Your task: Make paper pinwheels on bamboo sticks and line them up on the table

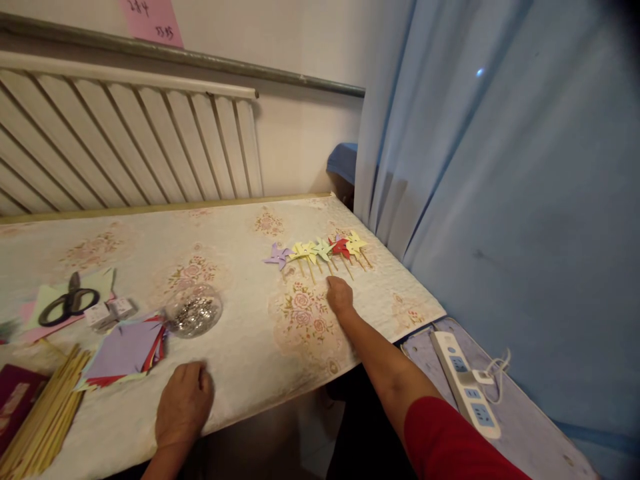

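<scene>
My right hand (341, 295) is at the front of a row of paper pinwheels on thin sticks. Its fingers are curled in close to the stick ends; what they hold, if anything, is hidden. In the row are a purple pinwheel (279, 256), a yellow pinwheel (303, 251), a pale green pinwheel (323, 250), a red pinwheel (341, 248) and another yellow pinwheel (355, 244). Near the table's front edge rests my left hand (185, 403), loosely closed, with nothing visible in it. Beside it lies a stack of cut paper squares (125, 350), purple on top.
A clear dish of small metal pins (195, 312) stands on the flowered tablecloth (240, 280). Farther left are scissors (70, 300), small boxes (110, 312), a bundle of sticks (50, 413) and a dark red box (17, 400). At right, a power strip (465, 383) lies by the blue curtain (500, 200).
</scene>
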Demonstrator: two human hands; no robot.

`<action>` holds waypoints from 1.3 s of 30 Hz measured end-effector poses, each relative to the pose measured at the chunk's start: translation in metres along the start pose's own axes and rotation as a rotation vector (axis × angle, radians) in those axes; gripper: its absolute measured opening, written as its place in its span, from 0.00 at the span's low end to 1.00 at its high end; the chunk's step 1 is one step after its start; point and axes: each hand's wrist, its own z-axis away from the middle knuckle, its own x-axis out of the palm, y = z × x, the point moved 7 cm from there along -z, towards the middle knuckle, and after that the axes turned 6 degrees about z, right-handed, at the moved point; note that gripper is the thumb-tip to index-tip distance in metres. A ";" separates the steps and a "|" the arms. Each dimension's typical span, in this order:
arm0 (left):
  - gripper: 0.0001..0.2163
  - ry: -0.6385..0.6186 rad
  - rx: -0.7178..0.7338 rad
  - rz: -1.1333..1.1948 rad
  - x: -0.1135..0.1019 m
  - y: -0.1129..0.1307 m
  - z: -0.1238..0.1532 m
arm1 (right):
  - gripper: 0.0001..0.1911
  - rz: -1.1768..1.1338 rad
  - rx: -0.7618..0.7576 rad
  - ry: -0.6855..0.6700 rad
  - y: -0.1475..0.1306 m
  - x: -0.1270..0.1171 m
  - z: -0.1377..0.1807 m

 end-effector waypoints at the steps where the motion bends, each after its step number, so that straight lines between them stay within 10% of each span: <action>1: 0.12 -0.002 -0.002 0.000 0.000 0.000 0.000 | 0.19 -0.004 -0.013 0.000 -0.002 0.000 0.001; 10: 0.12 -0.011 -0.015 0.003 0.000 0.000 0.000 | 0.19 -0.057 -0.362 -0.035 -0.045 -0.004 0.021; 39: 0.10 -0.013 -0.030 -0.028 -0.001 0.001 0.001 | 0.18 -0.032 -0.309 -0.039 -0.044 0.000 0.021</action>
